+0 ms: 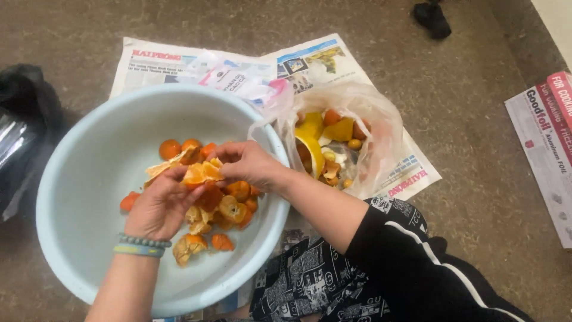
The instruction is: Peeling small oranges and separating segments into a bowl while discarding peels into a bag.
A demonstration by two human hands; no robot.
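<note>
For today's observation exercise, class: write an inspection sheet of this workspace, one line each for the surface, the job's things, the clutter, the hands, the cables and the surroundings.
Surface: speckled brown floor, partly covered by spread newspaper.
Job's things: pale blue basin holding small orange fruit pieces and peels; a split-open orange fruit held over it.
Clutter: clear plastic bag of yellow and orange peels beside the basin; crumpled plastic wrappers behind the basin.
Hands: left hand, with bead bracelets at the wrist, and right hand both grip the fruit.
Cables: nothing seen.
Surroundings: black bag at left, foil box at right, small dark object at top.
</note>
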